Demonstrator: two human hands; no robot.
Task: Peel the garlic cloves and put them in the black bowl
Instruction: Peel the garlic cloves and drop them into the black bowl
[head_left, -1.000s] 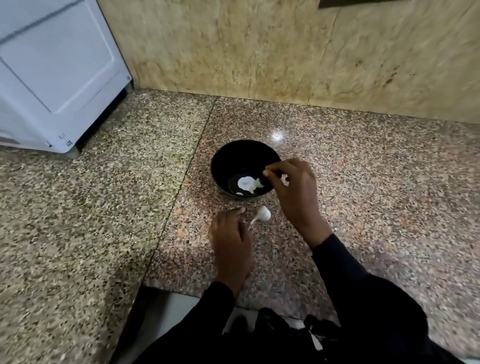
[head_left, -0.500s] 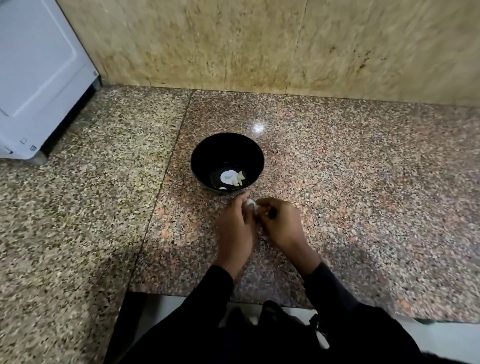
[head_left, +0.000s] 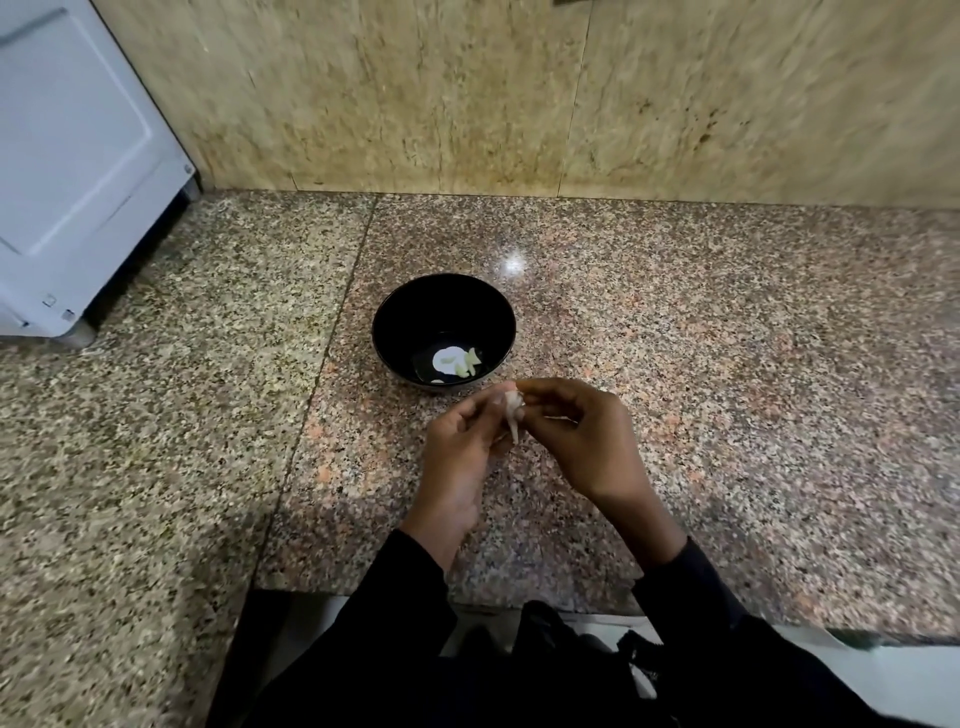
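A garlic clove (head_left: 513, 413) is held above the granite counter (head_left: 727, 364), just at 5 o'clock of the black bowl (head_left: 400, 317), its thin tail hanging down. The left hand (head_left: 462, 452) pinches it from 9 o'clock and the right hand (head_left: 582, 436) pinches its top from 3 o'clock, fingers of both curled onto it. Pale peeled pieces (head_left: 457, 360) lie in the bowl's bottom. A white appliance (head_left: 78, 171) stands at 10 o'clock, against the stone wall (head_left: 519, 93).
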